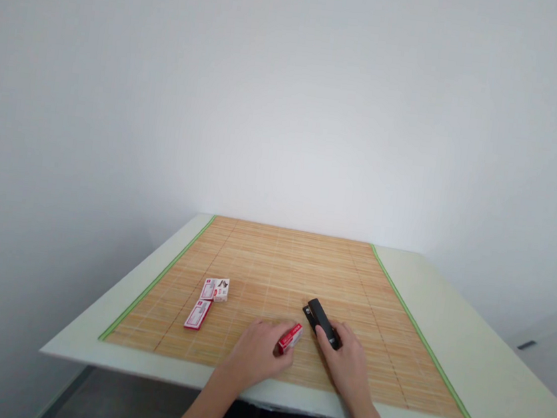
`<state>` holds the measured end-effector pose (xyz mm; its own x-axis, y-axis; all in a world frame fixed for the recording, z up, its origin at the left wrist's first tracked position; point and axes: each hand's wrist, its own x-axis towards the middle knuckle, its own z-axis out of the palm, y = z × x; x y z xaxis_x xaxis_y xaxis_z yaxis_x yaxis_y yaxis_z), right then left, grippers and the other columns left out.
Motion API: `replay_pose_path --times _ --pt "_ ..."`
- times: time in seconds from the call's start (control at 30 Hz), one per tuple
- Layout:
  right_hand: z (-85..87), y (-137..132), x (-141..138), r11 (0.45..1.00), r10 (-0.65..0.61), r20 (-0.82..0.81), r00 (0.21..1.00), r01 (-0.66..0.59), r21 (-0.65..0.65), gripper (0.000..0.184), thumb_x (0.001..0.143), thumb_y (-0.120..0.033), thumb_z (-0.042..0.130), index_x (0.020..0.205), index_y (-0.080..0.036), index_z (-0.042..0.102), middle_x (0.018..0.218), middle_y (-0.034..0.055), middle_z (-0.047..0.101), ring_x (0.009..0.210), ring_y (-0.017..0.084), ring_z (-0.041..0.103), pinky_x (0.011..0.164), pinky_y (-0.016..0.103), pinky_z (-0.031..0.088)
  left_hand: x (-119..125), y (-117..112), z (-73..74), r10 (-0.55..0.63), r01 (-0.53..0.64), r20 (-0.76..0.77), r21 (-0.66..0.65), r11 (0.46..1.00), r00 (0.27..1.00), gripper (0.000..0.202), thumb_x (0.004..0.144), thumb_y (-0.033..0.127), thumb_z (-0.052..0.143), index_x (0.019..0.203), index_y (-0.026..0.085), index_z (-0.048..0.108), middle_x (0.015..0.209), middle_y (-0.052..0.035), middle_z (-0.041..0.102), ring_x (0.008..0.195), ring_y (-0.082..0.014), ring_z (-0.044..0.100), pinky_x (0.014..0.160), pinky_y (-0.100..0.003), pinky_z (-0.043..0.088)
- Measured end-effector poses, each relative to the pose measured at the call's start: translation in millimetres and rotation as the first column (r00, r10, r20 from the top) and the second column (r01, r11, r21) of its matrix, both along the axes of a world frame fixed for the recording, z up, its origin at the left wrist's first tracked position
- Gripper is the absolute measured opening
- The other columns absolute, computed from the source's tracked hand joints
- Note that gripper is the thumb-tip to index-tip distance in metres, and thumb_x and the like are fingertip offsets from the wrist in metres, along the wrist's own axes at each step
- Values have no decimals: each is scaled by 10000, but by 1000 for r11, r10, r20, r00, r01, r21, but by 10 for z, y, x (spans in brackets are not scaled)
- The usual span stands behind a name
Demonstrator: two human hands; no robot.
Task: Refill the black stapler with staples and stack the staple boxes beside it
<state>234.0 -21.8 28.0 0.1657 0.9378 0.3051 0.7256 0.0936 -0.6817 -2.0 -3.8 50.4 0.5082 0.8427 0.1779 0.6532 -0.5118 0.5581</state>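
My left hand (pixel 261 350) is closed on a small red and white box (pixel 290 338), held just above or on the mat; I cannot tell which. To its right, my right hand (pixel 345 361) wraps round the rear of a black stapler (pixel 320 320). The stapler lies slantwise on the mat, its front end pointing away and to the left. Farther left on the mat are a white box with a dark picture (pixel 221 289), a red and white box (pixel 208 289) touching it, and another red-edged white box (pixel 197 314) nearer to me.
A bamboo mat (pixel 293 257) with green side edges covers the middle of a white table (pixel 448 309). The table's far edge meets a white wall (pixel 300 104). Its front edge runs just before my lap, under my forearms.
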Motion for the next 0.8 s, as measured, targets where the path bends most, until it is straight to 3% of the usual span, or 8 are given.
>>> replay_pose_path --times 0.13,0.33,0.5,0.63,0.73,0.8 --pt "11 -6 -6 999 18 -35 999 -19 -40 482 955 -621 510 1155 -231 712 1059 107 746 910 280 674 813 381 509 -131 24 9 91 -93 -39 -36 995 995 567 932 433 557 1490 343 508 1333 -59 698 1116 -316 671 994 -442 473" --pt "66 -34 -10 989 49 -53 997 -56 -136 567 942 -683 489 1197 -235 726 771 48 721 695 243 655 666 340 480 -231 34 0 70 -73 -42 -70 995 997 510 1007 369 407 1506 330 507 1258 -70 733 1069 -281 686 966 -414 482" --pt "76 -36 32 971 130 -80 988 -144 -190 589 972 -657 450 1249 -213 721 710 10 671 656 206 627 635 306 444 -225 -31 13 137 -145 -132 -56 988 982 442 950 377 501 1372 291 602 1030 -85 763 955 -299 694 840 -392 469" --pt "76 -46 68 955 191 -68 979 -202 -219 548 950 -601 523 1300 -216 696 720 0 656 673 198 617 640 299 434 -189 -156 52 199 -216 -227 -49 975 953 357 939 520 532 1163 277 667 944 -79 748 883 -317 695 792 -397 443" --pt "72 -80 85 946 243 -46 969 -248 -208 543 890 -517 624 1344 -222 663 759 3 672 716 206 620 684 311 450 -172 -210 54 204 -226 -216 -85 970 955 369 873 603 620 1031 274 676 913 -60 739 874 -309 687 790 -388 442" --pt "70 -111 98 942 277 -33 960 -278 -185 624 820 -451 696 1393 -215 623 830 17 698 776 219 627 753 332 470 -184 -189 40 195 -211 -155 -92 973 968 384 814 572 708 1058 277 668 976 -52 742 924 -304 680 819 -386 452"
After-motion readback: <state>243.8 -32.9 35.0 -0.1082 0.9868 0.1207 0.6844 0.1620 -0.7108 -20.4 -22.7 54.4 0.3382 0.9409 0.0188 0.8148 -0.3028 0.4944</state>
